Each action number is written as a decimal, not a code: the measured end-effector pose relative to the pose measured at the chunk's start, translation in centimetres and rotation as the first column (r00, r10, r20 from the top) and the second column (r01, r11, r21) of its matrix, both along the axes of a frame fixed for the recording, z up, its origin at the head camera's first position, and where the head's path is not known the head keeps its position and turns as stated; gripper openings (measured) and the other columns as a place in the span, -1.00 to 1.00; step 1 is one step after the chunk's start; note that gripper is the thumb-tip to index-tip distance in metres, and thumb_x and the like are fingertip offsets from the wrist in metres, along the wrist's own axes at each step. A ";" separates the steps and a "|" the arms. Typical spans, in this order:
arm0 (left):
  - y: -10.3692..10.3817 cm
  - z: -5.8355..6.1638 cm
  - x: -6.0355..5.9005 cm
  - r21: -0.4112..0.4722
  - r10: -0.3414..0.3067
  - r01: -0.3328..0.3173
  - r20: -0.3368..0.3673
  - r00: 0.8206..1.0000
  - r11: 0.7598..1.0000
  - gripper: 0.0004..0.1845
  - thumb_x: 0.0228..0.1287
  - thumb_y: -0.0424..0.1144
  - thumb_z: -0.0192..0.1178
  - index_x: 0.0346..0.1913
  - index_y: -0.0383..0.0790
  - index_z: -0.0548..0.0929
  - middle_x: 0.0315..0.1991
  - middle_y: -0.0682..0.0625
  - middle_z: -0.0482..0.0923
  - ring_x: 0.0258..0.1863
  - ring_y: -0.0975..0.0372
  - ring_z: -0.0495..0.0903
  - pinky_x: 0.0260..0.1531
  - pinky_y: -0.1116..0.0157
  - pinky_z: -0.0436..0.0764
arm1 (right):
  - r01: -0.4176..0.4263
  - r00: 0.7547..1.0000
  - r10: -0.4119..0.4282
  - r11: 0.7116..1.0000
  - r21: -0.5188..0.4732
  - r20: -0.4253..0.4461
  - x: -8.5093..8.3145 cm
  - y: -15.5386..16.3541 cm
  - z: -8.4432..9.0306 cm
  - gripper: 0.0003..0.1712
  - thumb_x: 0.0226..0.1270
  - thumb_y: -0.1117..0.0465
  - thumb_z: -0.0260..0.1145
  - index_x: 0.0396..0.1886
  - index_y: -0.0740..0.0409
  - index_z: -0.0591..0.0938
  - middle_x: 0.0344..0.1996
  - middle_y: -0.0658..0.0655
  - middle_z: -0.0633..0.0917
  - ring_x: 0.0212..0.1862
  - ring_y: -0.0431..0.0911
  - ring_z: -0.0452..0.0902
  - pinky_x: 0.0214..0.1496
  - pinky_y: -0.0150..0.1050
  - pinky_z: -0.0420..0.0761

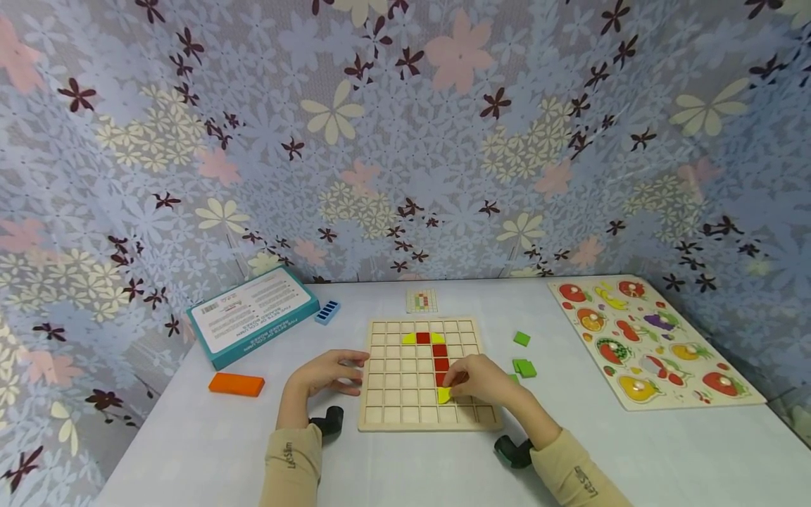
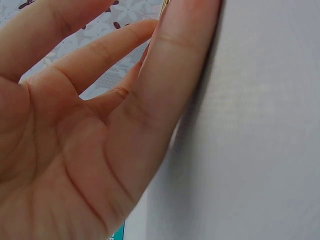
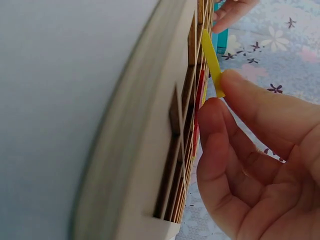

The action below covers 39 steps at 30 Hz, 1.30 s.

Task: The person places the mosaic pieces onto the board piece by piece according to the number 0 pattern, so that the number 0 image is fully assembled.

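Observation:
A wooden grid board (image 1: pixel 401 384) lies on the white table in front of me. Red square tiles (image 1: pixel 440 365) fill several of its cells in a column, with another red tile in the row above between two yellow pieces (image 1: pixel 410 339). My right hand (image 1: pixel 479 380) pinches a yellow tile (image 3: pixel 213 65) between thumb and finger, tilted over the cell below the red column. At the board's left edge is my left hand (image 1: pixel 328 372), its fingers extended against the rim and holding no piece. Its fingertips are partly cut off in the left wrist view.
Several green tiles (image 1: pixel 524 367) lie right of the board. Behind it is a small pattern card (image 1: pixel 422 301). A teal box (image 1: pixel 253 317), a blue piece (image 1: pixel 327 312) and an orange block (image 1: pixel 236 384) are on the left. A fruit puzzle board (image 1: pixel 608 380) lies far right.

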<state>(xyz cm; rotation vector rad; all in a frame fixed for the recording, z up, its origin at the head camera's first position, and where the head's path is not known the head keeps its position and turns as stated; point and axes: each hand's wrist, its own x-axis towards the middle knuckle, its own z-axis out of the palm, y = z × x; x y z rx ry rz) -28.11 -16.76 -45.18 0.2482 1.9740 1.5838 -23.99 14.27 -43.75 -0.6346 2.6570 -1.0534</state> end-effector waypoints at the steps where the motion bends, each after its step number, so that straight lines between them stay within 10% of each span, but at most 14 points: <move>1: 0.0 0.0 0.0 0.001 0.001 -0.001 0.000 1.000 1.000 -0.44 0.17 -0.42 0.13 0.26 -0.45 0.32 0.12 -0.30 0.28 -0.27 0.16 0.55 -0.19 0.18 0.66 | 0.001 1.000 -0.001 1.000 0.008 -0.004 0.0 0.0 0.0 -0.91 0.06 0.38 0.36 -0.45 0.11 0.68 -0.46 -0.06 0.63 -0.36 -0.18 0.47 -0.32 -0.34 0.55; 39: 0.0 0.0 0.0 -0.003 0.006 -0.006 0.004 1.000 1.000 -0.45 0.18 -0.40 0.14 0.25 -0.43 0.33 0.11 -0.28 0.31 -0.21 0.13 0.50 -0.18 0.17 0.66 | -0.065 0.998 0.063 0.997 -0.043 -0.025 -0.7 2.3 0.4 -0.90 0.10 0.39 0.32 -0.36 0.18 0.67 -0.42 0.03 0.64 -0.35 -0.16 0.46 -0.33 -0.37 0.52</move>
